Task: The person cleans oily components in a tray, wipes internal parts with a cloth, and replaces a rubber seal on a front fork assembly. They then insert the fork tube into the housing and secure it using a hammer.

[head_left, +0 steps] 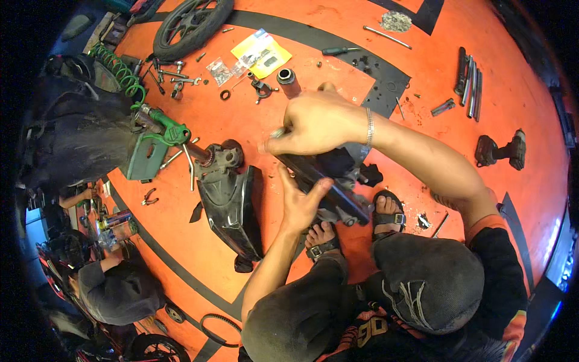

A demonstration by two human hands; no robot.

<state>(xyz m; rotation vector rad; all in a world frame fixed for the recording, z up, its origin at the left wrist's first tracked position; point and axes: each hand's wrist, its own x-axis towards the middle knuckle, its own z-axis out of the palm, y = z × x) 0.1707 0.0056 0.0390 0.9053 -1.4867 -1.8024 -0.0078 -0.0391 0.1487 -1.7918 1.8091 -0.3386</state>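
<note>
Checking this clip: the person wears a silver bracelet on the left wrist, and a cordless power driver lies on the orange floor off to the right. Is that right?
Not quite: the head view shows the silver bracelet on the wrist of the right hand, not the left. The cordless power driver does lie on the orange floor off to the right.

Can make out, below the grip of the left hand point(300, 202) and right hand point(322, 123), large blocky pale-yellow characters across the front of the dark shirt point(371, 326), big enough to read. Can see fine print on the yellow blister-pack card point(271, 49), beyond the grip and slightly left, too small to decipher. Can spot multicoloured markings on a can-like cylinder point(116, 218), well left of the grip, likewise illegible.
</note>
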